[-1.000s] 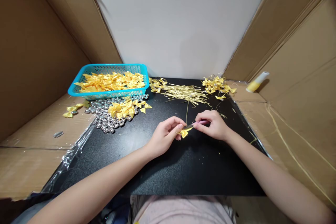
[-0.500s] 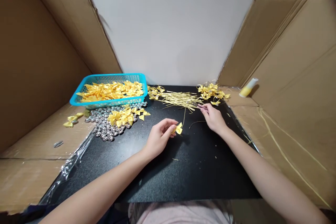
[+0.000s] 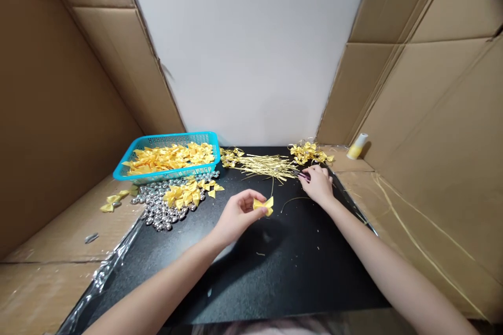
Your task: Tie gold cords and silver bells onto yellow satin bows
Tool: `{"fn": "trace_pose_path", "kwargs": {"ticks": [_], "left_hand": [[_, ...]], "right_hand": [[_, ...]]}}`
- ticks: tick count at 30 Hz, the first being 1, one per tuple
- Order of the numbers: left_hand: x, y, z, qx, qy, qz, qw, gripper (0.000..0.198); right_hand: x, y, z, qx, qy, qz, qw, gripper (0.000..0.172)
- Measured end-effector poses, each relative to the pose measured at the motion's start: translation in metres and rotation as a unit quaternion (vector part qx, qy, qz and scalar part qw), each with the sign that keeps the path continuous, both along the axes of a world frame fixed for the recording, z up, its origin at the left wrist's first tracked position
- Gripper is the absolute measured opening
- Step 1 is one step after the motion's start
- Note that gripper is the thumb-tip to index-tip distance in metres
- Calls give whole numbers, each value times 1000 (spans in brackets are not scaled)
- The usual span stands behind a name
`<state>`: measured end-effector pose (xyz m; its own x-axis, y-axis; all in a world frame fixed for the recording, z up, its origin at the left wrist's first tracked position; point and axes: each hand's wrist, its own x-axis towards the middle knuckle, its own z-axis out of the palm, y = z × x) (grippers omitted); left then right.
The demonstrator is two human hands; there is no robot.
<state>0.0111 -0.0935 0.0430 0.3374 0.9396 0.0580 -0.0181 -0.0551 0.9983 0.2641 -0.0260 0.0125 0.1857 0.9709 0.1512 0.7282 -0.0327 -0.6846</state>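
In the left hand (image 3: 240,215), a yellow bow's (image 3: 268,203) long axis seems crosswise.

Around the black tabletop (image 3: 298,282), counted from its middle: two hands, one left hand (image 3: 239,213) and one right hand (image 3: 318,186); one yellow bow (image 3: 264,204) near the centre; one small tool (image 3: 304,175) at one o'clock; one turquoise basket (image 3: 173,173) at ten; one heap of silver beads (image 3: 159,217), too many to count, near nine; two bow clusters (image 3: 308,153), at eleven and one; one cone (image 3: 357,147) at two.

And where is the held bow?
In the head view, the yellow bow is below centre, slightly right, in the left hand, over the black tabletop.
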Motion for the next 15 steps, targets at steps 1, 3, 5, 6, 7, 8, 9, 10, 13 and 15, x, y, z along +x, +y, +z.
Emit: {"fn": "trace_pose_path", "kwargs": {"ticks": [1, 3, 5, 6, 7, 8, 9, 10, 13, 15], "left_hand": [[0, 7, 11, 8, 3, -1, 1000, 25], [2, 24, 40, 36, 8, 3, 999, 23], [6, 40, 70, 60, 4, 5, 998, 23], [9, 46, 84, 70, 7, -2, 998, 22], [12, 49, 96, 77, 13, -25, 997, 22], [14, 50, 105, 77, 26, -48, 996, 22], [15, 48, 112, 76, 36, -73, 994, 22], [15, 45, 115, 77, 42, -97, 991, 21], [8, 29, 108, 84, 61, -137, 985, 21], [0, 19, 94, 110, 89, -122, 982, 26]], "right_hand": [[-5, -1, 6, -19, 36, 31, 999, 30], [-19, -7, 21, -76, 113, 112, 984, 46], [-37, -16, 38, -136, 192, 197, 952, 66], [-46, -21, 47, -156, 227, 232, 933, 71], [-56, -24, 55, -172, 289, 268, 903, 72], [-64, -26, 64, -206, 468, 298, 806, 66], [-70, -26, 73, -217, 610, 285, 707, 58], [-73, -24, 82, -194, 655, 274, 677, 51], [-68, -11, 108, -136, 712, 238, 646, 43], [-54, -4, 121, -104, 733, 213, 637, 42]]}}
